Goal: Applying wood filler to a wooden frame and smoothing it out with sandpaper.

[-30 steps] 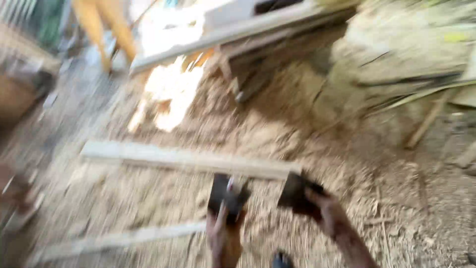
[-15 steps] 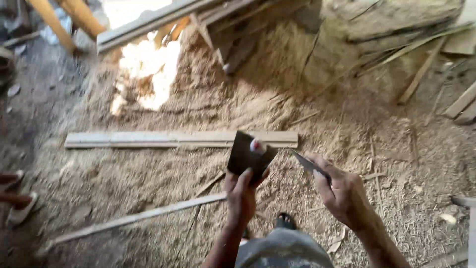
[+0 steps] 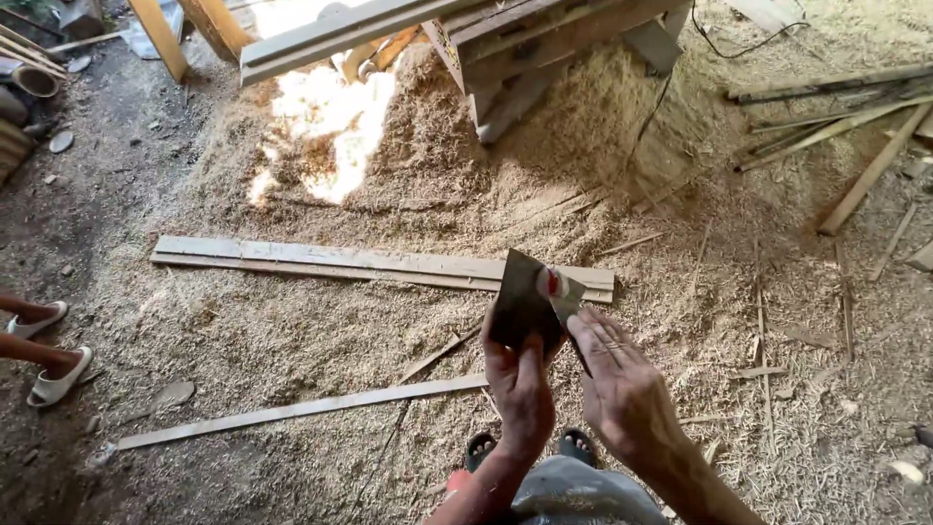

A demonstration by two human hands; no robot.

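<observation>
My left hand (image 3: 520,394) grips a dark, square sheet (image 3: 520,301) by its lower corner and holds it up in front of me. The sheet has a small red and white mark near its right edge. My right hand (image 3: 622,389) is right beside it, fingers stretched against the sheet's right corner. A second thin dark sheet (image 3: 583,358) shows edge-on under those fingers, pinched in that hand. Both hands hover over a floor covered in sawdust.
Two long planks (image 3: 379,262) lie side by side on the sawdust ahead, and a thin strip (image 3: 292,413) lies nearer. A wooden work table (image 3: 486,39) stands at the top. Another person's feet in white sandals (image 3: 49,374) are at left. Loose sticks (image 3: 855,126) lie at right.
The view has steadied and tilted down. My right hand has moved left, bringing its sheet against the one in my left hand; a second ago the two sheets were held apart.
</observation>
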